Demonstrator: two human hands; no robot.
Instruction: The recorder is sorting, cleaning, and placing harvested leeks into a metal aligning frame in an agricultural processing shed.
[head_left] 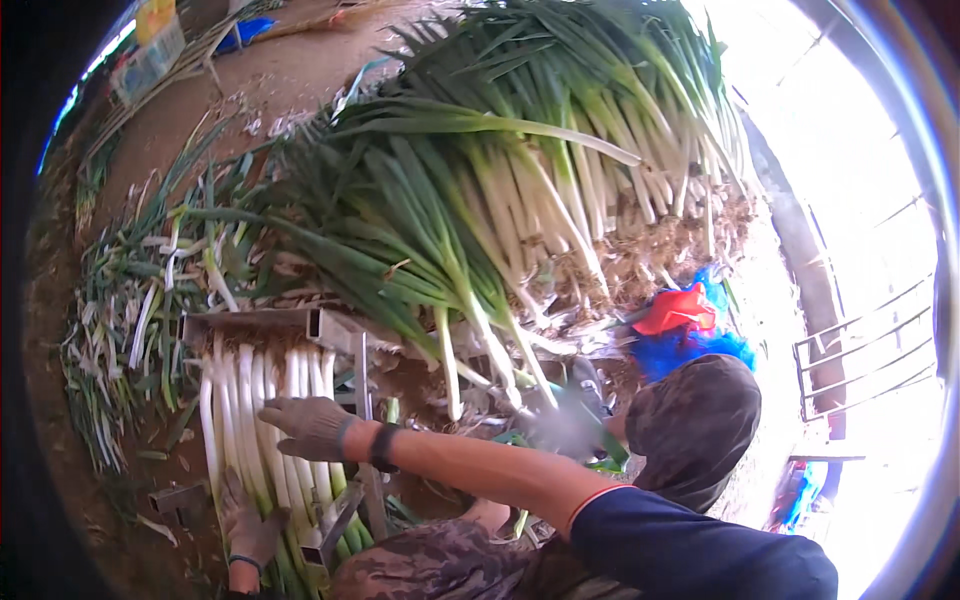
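Note:
A row of long green onions (262, 400) with white stalks lies in a square-tube metal frame (255, 322), root ends toward its far bar. My right hand (308, 427), in a grey-beige glove with a dark band at the wrist, reaches across from the right. It rests over the white stalks, fingers stretched out and close together. Nearer me, my left hand (252, 528), also gloved, lies on the left side of the same row, lower down where the stalks turn green. Its fingers point away from me and the thumb stands apart. Neither hand is wrapped round a stalk.
A large heap of untrimmed green onions (560, 150) fills the far middle and right. Cut leaves and stalk scraps (140, 320) litter the ground at left. Red and blue plastic bags (690, 325) lie beside my knee (700, 410). A metal railing (870, 350) stands at right.

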